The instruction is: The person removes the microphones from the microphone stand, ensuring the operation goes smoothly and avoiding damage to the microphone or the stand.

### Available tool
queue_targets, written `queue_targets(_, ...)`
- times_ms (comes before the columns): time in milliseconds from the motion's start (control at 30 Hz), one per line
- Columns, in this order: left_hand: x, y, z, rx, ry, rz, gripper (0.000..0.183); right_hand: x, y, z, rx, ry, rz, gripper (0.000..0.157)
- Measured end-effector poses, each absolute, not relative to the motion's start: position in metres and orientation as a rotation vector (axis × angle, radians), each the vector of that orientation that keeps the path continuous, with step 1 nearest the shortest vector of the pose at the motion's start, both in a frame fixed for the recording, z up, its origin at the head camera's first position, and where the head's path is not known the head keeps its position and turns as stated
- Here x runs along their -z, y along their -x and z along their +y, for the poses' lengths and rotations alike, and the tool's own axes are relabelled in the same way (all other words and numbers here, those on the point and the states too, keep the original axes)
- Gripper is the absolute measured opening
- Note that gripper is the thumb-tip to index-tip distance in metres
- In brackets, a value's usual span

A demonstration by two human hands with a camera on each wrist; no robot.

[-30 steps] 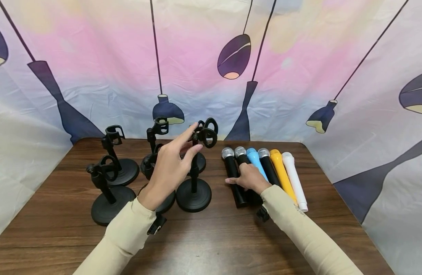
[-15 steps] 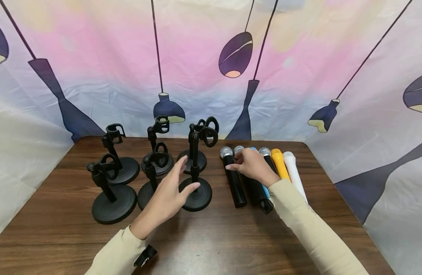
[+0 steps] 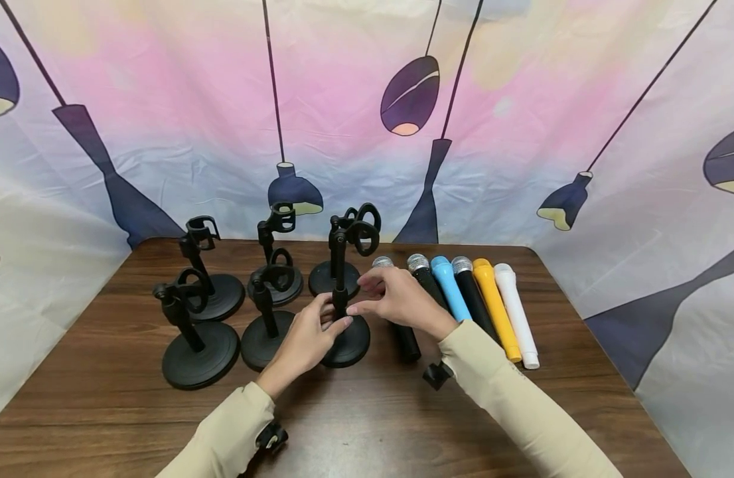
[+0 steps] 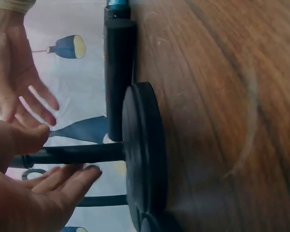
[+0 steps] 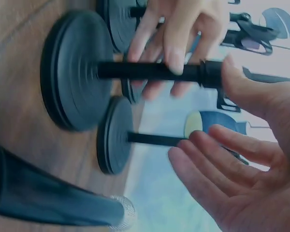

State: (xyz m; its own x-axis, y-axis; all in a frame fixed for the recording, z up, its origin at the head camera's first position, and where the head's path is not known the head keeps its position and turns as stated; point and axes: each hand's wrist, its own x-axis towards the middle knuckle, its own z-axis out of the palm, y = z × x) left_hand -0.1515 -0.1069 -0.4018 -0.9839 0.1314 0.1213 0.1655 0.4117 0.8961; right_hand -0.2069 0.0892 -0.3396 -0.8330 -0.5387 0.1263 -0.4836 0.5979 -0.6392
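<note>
My left hand is at the pole of the front right black microphone stand, its thumb and fingers on either side. In the right wrist view the left thumb lies across that pole, with the fingertips behind it. My right hand is close to the same pole on its right side. Its thumb is by the pole's collar, and its fingers are spread apart, holding nothing. The stand's round base rests on the table; its ring clip holds no microphone.
Several other black stands stand to the left. Partly behind my right hand lies a black microphone. Further right are another black microphone, a blue one, a yellow one and a white one on the wooden table.
My right hand has left the microphones and moved left to the front right stand. My left hand first came down from that stand's top, then moved in to its pole.
</note>
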Motion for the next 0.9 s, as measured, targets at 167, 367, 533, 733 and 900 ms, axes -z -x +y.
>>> queue_targets(167, 0.408, 0.159, -0.107, 1.574, 0.276, -2.637, 0.035, 0.352, 0.205, 0.072, 1.249, 0.957, 2.690, 0.044)
queue_targets(367, 0.410, 0.163, -0.109, 1.458, 0.307, -2.689, 0.026, 0.370, 0.205, 0.063, 1.475, 1.054, 2.683, 0.032)
queue_targets(533, 0.410, 0.166, -0.110, 1.419, 0.345, -2.700, 0.028, 0.378, 0.206, 0.061, 1.569, 1.217, 2.672, 0.031)
queue_targets(733, 0.408, 0.168, -0.111, 1.391, 0.381, -2.714, 0.028, 0.379, 0.208, 0.062, 1.584, 1.277, 2.652, 0.033)
queue_targets(900, 0.408, 0.169, -0.111, 1.374, 0.403, -2.723, 0.026, 0.380, 0.211, 0.064, 1.551, 1.322, 2.669, 0.032)
